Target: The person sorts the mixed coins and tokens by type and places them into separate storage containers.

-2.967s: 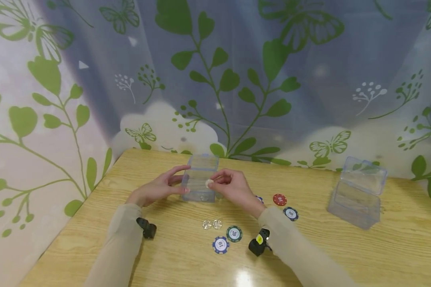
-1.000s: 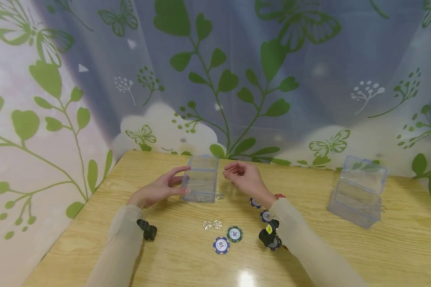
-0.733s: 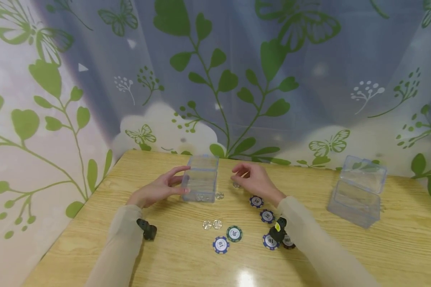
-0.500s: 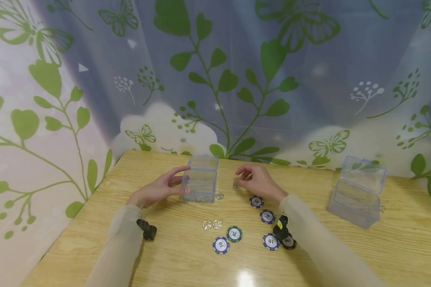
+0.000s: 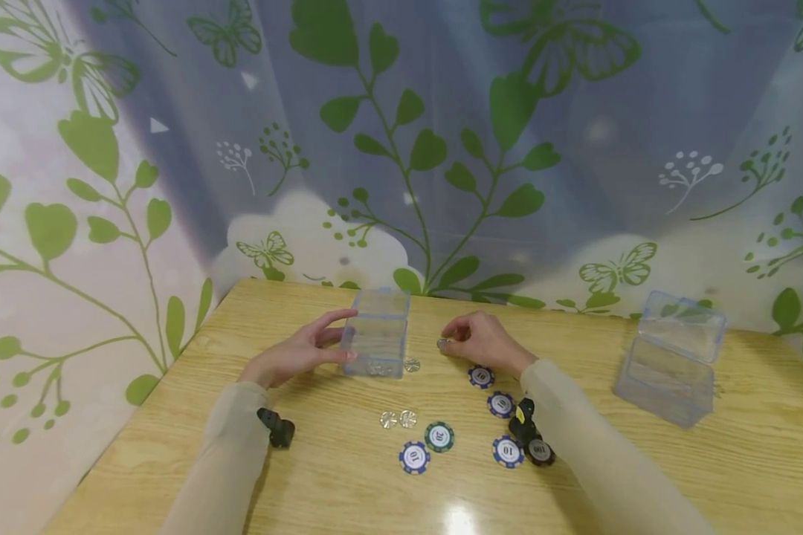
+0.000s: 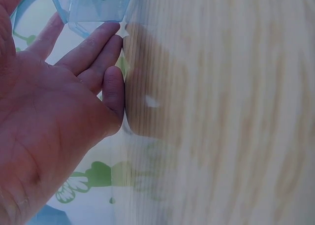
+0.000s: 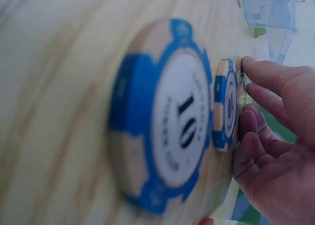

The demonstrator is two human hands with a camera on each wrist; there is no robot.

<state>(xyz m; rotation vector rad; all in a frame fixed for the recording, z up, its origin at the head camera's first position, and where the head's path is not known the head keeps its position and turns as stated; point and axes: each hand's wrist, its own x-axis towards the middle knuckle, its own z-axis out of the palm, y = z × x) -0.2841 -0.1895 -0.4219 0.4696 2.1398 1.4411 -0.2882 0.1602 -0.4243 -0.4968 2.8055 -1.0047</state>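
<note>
My left hand [image 5: 302, 351] holds the left side of a clear plastic box [image 5: 384, 342] whose lid is raised. In the left wrist view, its fingers [image 6: 91, 52] reach against the box. Small shiny coins [image 5: 378, 369] show through the box's front. Right of it, my right hand [image 5: 485, 342] pinches a shiny coin [image 5: 443, 343] at the table, between thumb and forefinger. Another coin [image 5: 412, 365] lies beside the box, and two coins [image 5: 398, 420] lie nearer me. The right wrist view shows a blue poker chip [image 7: 182, 116] close up below the hand.
A second clear box [image 5: 665, 379] with raised lid stands at the right. Blue chips [image 5: 415, 458], a green chip [image 5: 439, 437] and a black chip [image 5: 540, 451] lie on the wooden table [image 5: 334, 475]. A patterned curtain [image 5: 442, 230] hangs behind.
Three seconds ago my right hand held a coin over the left box. It has since moved right and down to another coin on the table. My left hand stays at the box.
</note>
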